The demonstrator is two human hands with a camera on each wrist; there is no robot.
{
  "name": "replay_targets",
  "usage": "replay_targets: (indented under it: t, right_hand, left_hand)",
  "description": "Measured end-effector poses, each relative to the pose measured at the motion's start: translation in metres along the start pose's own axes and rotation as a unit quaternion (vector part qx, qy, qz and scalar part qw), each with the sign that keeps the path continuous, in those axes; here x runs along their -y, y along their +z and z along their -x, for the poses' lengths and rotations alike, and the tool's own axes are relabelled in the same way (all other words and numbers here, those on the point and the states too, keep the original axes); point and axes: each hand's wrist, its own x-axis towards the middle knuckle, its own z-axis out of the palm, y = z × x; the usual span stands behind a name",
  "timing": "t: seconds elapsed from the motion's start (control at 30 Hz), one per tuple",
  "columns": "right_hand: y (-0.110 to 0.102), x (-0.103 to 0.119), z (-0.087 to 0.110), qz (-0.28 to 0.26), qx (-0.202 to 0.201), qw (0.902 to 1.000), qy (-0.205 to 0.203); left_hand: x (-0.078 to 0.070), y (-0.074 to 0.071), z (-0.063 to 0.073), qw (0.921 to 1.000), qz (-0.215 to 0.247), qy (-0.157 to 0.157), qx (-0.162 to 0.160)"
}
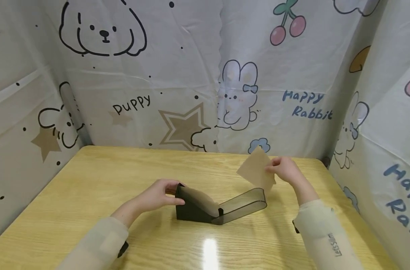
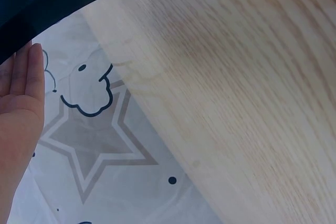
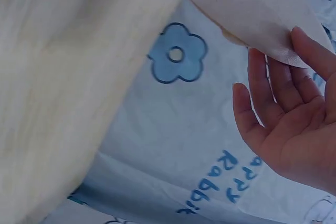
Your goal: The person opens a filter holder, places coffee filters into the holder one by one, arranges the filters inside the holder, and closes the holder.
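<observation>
A black filter box (image 1: 193,208) sits on the table with its smoky see-through lid (image 1: 243,206) swung out to the right. Brown paper filters (image 1: 201,198) curve up inside the box. My left hand (image 1: 161,195) grips the box's tall left end, thumb on the near side and fingers behind. In the left wrist view, those fingers lie against the dark box (image 2: 68,6). Above the lid's far end, my right hand (image 1: 285,170) pinches a brown paper coffee filter (image 1: 255,168) between thumb and fingers. The right wrist view shows the filter's rounded edge (image 3: 252,14).
The wooden table (image 1: 124,168) meets a printed cloth (image 1: 178,75) along its back edge. More of this cloth hangs at the left and right sides. A bright light reflection lies on the table in front of the box.
</observation>
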Motion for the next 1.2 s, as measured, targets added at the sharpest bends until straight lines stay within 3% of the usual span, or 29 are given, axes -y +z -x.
replay_targets:
  t: [0.33, 0.6, 0.87, 1.2]
  right_hand:
    - [-0.023, 0.050, 0.023, -0.003, -0.042, 0.9977, -0.053]
    - [-0.025, 0.093, 0.048, 0.003, -0.054, 0.9933, -0.102]
    - [-0.007, 0.113, 0.059, 0.023, -0.039, 0.9889, -0.142]
    - [0.034, 0.122, 0.061, 0.056, -0.030, 0.9847, -0.162]
  left_hand:
    - [-0.001, 0.001, 0.000, 1.0000, -0.003, 0.001, -0.006]
    - [-0.001, 0.001, -0.002, 1.0000, 0.006, -0.006, -0.004]
    - [-0.003, 0.000, -0.002, 1.0000, 0.004, -0.004, -0.005]
    - [-0.002, 0.001, -0.001, 0.9999, 0.003, 0.007, -0.007]
